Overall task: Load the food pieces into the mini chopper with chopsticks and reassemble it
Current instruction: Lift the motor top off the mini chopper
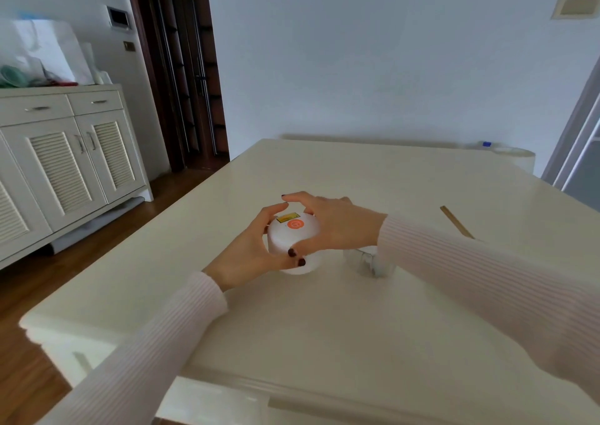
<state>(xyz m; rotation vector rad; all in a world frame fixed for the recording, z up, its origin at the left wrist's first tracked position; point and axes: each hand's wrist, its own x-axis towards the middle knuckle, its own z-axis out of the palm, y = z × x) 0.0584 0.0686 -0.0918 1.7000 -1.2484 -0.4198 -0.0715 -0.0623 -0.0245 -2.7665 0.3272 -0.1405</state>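
Note:
The white mini chopper (292,234), with an orange round button and a yellow label on its top, stands upright in the middle of the cream table (324,327). My left hand (250,249) wraps its left side and my right hand (331,226) grips its top and right side. A small clear container (363,259) sits just right of the chopper, partly hidden under my right wrist. A pair of wooden chopsticks (456,221) lies on the table further right, partly behind my right sleeve. No food pieces are visible.
A white louvred cabinet (65,158) with bags on top stands at the left, across a strip of wooden floor. A dark door (185,67) is behind it. A white bin or container (516,160) stands past the table's far right corner.

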